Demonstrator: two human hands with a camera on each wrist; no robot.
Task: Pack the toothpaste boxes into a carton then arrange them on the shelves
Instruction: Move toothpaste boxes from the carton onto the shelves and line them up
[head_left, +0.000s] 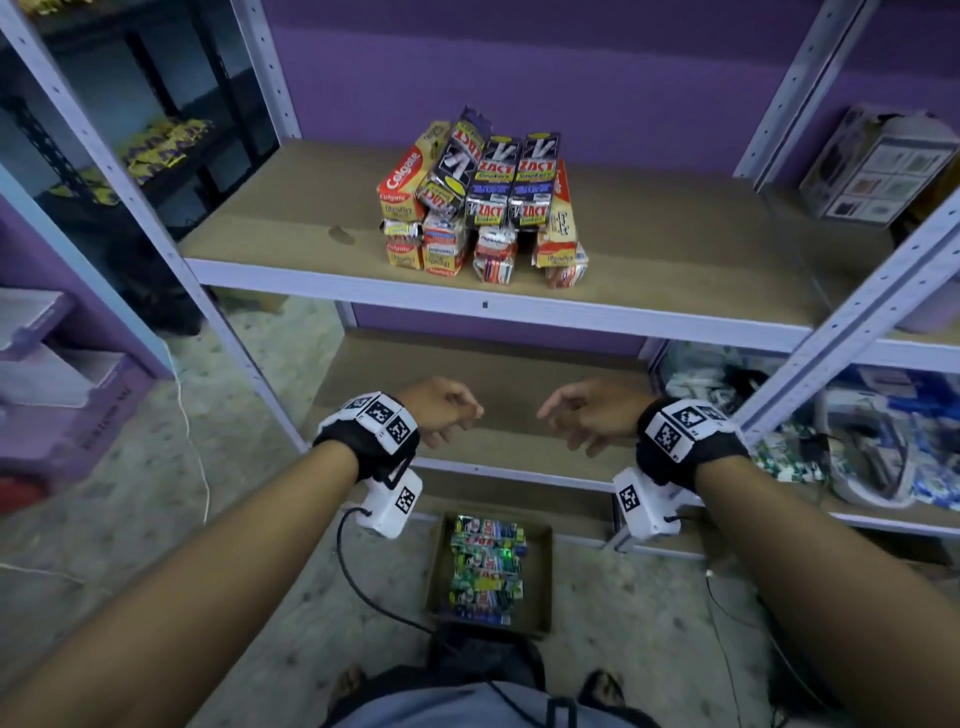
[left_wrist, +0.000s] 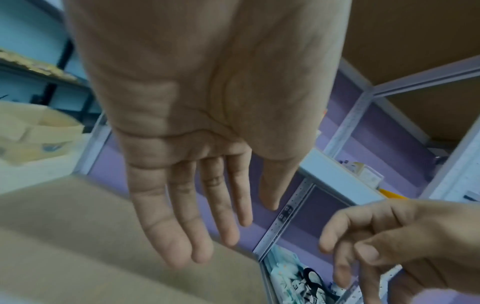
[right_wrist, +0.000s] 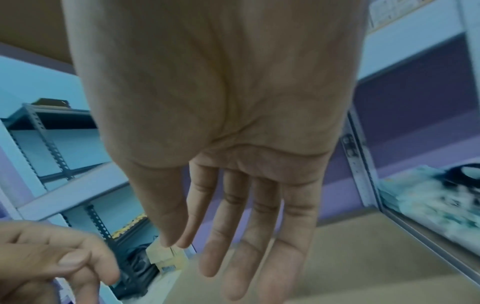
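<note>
A stack of toothpaste boxes (head_left: 480, 202), red Colgate and dark Zact ones, stands on the upper brown shelf (head_left: 270, 228). On the floor below sits an open brown carton (head_left: 540, 566) holding several more toothpaste boxes (head_left: 485, 569). My left hand (head_left: 447, 410) and right hand (head_left: 576, 415) hover side by side in front of the lower shelf (head_left: 519, 374), palms facing each other, both holding nothing. The left wrist view shows my left fingers (left_wrist: 205, 222) straight and relaxed. My right fingers (right_wrist: 246, 236) hang straight too.
Grey metal uprights (head_left: 156, 208) frame the shelf bay. A printed box (head_left: 878, 166) stands on the right neighbouring shelf, with cluttered bags and cables (head_left: 857, 441) below it. Purple drawers (head_left: 52, 364) sit at the left. Cables trail over the floor.
</note>
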